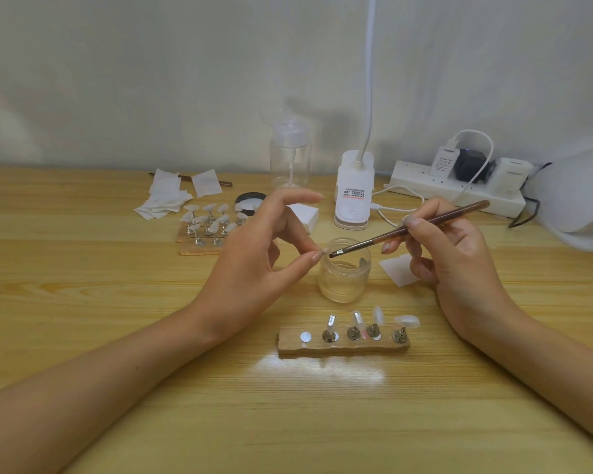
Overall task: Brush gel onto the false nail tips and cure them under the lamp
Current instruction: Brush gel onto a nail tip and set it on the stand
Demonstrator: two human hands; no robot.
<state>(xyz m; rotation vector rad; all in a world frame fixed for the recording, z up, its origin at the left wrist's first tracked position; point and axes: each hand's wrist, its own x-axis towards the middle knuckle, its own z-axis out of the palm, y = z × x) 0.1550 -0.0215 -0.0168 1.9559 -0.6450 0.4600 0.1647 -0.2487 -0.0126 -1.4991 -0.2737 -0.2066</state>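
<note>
Just above centre of the frame, a small pale false nail tip (325,250) is pinched between fingertips of the left hand (264,248), one finger of that hand lifted free above the rest. The dark bristle end of a slim brown brush (408,229) touches the tip or sits just at it; I can't tell which. The right hand (459,254) grips the brush along its handle like a pen. Both meet over the mouth of a small clear jar (344,270) standing open on the wooden desk (117,302). Below the jar, nearer the bottom of the frame, lies a wooden holder strip (343,348) with four metal stands carrying clear tips (406,321) and one bare round disc at its left end. A white square pad (399,270) lies just beside the jar, partly under the right hand. Left of centre, behind the left hand, a second holder (209,225) is crowded with tips on stands, and loose white wipes (165,200) lie beyond it. Near them are a black ring lid (250,200) and a small white box (305,215). Towards the wall stand a clear pump bottle (290,155), a white clip-on desk light (353,196) with a bendy neck, and a power strip (452,186) with plugs in it. The white curing lamp (579,200) sits at the right edge.
</note>
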